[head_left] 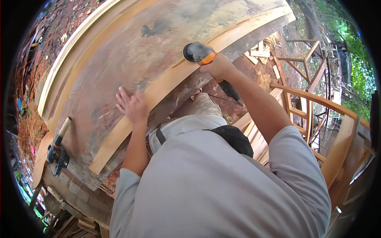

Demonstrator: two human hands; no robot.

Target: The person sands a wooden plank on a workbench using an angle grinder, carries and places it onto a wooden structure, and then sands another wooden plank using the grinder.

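Reddish ground (84,18) surrounds a broad, stained desk (101,85), with wooden frames (313,97) standing off to the right. Along the desk's near side lies a long plank (166,83), probably set there for easy reach; only a narrow margin separates it from the edge. Pale boards (59,68) line the far side, leaving a wide middle with room to move. Near the left end rests a second power tool (58,155), apart from the plank. The right hand (216,66) wraps an orange-and-grey power tool (205,58), its disc at the plank, its dark tail reaching past the near edge. The left hand (134,107) spreads its fingers beside the plank, perhaps for steadying; firm contact is unclear.
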